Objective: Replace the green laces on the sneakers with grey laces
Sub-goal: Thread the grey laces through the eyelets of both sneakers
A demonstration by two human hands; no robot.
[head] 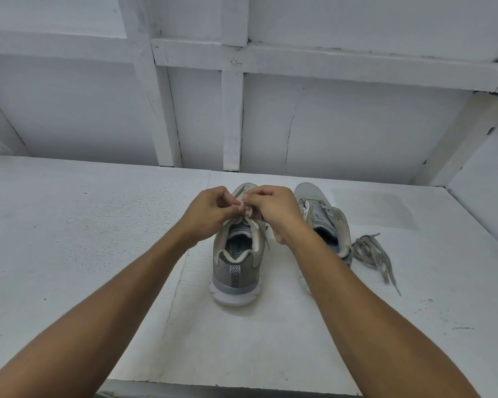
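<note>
Left forearm enters from 7 o'clock, right forearm from 5. Grey mesh sneaker with white sole stands centre, heel nearest. Over its tongue, left hand and right hand, fingers curled tight, both pinch its pale flat lace. Second grey sneaker at 2 o'clock; loose grey-green laces heaped at its 4 o'clock.

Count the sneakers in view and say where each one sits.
2. One sneaker stands in the middle, heel toward the camera, left hand and right hand pinching its lace. The other sneaker sits just right of it, beside a loose pile of laces.
</note>
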